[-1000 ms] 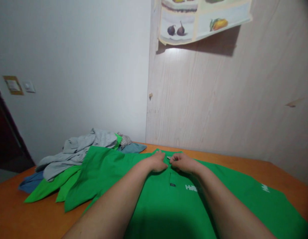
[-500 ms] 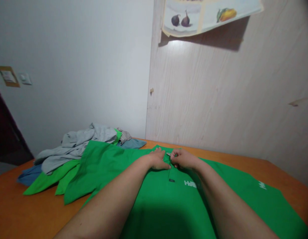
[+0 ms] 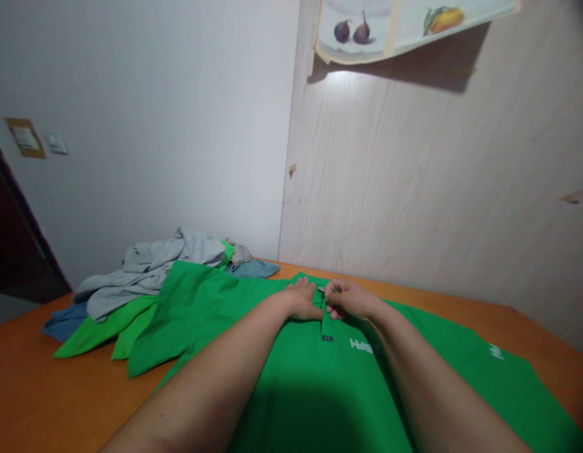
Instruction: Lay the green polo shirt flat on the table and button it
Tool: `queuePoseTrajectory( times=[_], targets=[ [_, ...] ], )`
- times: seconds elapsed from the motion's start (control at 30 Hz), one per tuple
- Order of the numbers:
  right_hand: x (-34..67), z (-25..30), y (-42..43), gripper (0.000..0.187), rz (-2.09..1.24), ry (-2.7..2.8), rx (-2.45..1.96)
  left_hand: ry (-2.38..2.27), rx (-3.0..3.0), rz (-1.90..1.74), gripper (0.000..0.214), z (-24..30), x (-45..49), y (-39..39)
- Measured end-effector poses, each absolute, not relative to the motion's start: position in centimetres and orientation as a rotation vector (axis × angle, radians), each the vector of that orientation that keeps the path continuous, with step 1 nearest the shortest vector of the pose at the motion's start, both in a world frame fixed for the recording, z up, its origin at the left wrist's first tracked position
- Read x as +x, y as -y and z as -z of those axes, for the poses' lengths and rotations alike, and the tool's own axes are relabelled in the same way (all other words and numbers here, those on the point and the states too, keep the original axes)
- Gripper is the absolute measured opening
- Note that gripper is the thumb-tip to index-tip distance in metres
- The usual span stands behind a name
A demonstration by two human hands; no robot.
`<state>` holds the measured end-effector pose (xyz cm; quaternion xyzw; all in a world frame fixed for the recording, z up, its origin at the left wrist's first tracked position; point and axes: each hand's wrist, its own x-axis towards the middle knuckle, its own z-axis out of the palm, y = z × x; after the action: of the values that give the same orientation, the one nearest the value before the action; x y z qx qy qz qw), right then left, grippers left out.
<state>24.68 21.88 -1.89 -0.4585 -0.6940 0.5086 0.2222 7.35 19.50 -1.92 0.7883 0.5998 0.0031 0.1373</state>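
A green polo shirt (image 3: pixel 300 377) lies spread out on the orange table, its collar toward the wall and white lettering on the chest. My left hand (image 3: pixel 304 301) rests on the shirt beside the neck opening, fingers stretched out and pressing the cloth. Across from it, my right hand (image 3: pixel 342 299) is closed in a pinch on the edge of the placket (image 3: pixel 325 327). A small dark tag (image 3: pixel 327 338) marks the placket's lower end. Whether a button sits between the right fingertips is hidden.
Left of the shirt, a pile of clothes holds a grey garment (image 3: pixel 144 264), a bright green one (image 3: pixel 102 324) and a blue one (image 3: pixel 67 322). The orange table (image 3: pixel 31 384) meets a pale wall (image 3: pixel 187 126). A fruit poster (image 3: pixel 409 28) hangs above.
The view has shifted slightly, so the surroundings sit a little further right and higher. Both hands stay near the shirt's neck, with the right still pinching the placket.
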Motion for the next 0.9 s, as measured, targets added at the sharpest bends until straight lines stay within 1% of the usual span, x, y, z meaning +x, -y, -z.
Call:
queuePoseTrajectory(
  times=[0.23,0.43,0.53,0.67,0.77,0.83,0.9],
  targets=[
    [24.82,2.48,-22.04,0.016,-1.401,1.945,-1.234,-1.727,2.281,-0.027,0.105,1.80,7.48,-19.32],
    [24.95,2.49,-21.92,0.018,-1.397,1.943,-1.260,-1.721,2.242,-0.048,0.104,1.42,7.34,-19.26],
    [24.96,2.53,-21.95,0.018,-1.396,1.934,-1.278,-1.706,2.190,-0.108,0.097,1.17,7.04,-19.40],
    [24.78,2.62,-21.96,0.015,-1.390,1.920,-1.291,-1.732,2.167,-0.177,0.077,1.09,6.89,-19.56],
    [24.61,2.62,-21.95,0.013,-1.386,1.902,-1.293,-1.759,2.174,-0.215,0.075,1.35,7.18,-19.61],
    [24.52,2.62,-21.97,0.014,-1.389,1.883,-1.301,-1.775,2.193,-0.230,0.076,1.61,7.44,-19.58],
    [24.47,2.61,-21.99,0.015,-1.394,1.862,-1.313,-1.790,2.216,-0.237,0.074,1.88,7.61,-19.51]
  ],
)
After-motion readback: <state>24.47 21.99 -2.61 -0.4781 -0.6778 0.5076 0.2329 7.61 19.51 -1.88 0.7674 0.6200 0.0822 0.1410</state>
